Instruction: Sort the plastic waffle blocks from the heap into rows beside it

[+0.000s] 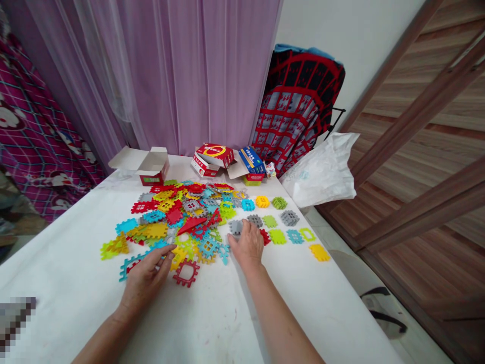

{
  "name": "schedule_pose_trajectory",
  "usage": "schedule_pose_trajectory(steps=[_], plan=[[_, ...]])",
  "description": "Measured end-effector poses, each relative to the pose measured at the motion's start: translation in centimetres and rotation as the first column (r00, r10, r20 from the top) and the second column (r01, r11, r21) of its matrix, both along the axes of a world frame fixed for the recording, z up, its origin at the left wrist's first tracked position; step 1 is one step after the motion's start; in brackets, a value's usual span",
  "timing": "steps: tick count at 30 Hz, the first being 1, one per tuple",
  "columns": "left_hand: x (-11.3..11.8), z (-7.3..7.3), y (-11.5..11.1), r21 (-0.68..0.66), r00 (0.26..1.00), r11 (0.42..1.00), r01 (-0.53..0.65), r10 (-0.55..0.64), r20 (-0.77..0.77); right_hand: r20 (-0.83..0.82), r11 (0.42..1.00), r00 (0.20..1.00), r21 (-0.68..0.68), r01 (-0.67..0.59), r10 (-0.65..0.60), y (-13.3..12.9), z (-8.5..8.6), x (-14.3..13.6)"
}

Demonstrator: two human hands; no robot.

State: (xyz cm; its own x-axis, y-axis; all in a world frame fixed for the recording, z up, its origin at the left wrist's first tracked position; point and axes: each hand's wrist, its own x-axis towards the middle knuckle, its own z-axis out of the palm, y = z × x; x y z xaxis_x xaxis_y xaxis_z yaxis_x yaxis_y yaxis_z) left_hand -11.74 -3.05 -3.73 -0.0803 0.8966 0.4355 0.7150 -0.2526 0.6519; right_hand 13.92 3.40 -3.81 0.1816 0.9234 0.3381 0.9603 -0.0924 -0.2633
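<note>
Head view: plastic pieces (155, 231) strew a white table (212, 323) before purple curtains (193, 76).

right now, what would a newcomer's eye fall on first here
Probably the heap of bright plastic pieces in the middle of the white table. Next come the left hand at its near edge and the right hand by a grey piece, with the purple curtain hanging behind.

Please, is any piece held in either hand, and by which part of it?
It cannot be told. The right hand is at a grey toothed piece, but any grip is hidden. The left hand, near the pile, shows no clearly held piece.
</note>
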Motion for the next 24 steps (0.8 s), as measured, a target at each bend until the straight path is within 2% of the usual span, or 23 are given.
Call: schedule_pose_trajectory(steps=[6, 12, 17, 24], plan=[[-0.1, 0.0, 0.1, -0.002, 1.0, 1.0, 0.012, -0.012, -0.006, 0.033, 0.999, 0.999, -0.035, -0.017, 0.018, 0.0, 0.8, -0.5], [-0.3, -0.1, 0.1, -0.019, 1.0, 1.0, 0.003, -0.003, -0.008, 0.055, 0.992, 0.992, 0.038, -0.12, 0.118, -0.4, 1.1, -0.2], [0.0, 0.0, 0.1, -0.022, 1.0, 1.0, 0.004, -0.004, 0.006, 0.046, 1.0, 0.999, -0.001, -0.023, 0.023, 0.6, 1.3, 0.8], [0.2, 0.0, 0.1, -0.001, 1.0, 1.0, 0.018, -0.018, 0.021, 0.122, 0.992, 0.992, -0.123, -0.021, 0.036, 1.6, 1.5, 0.5]])
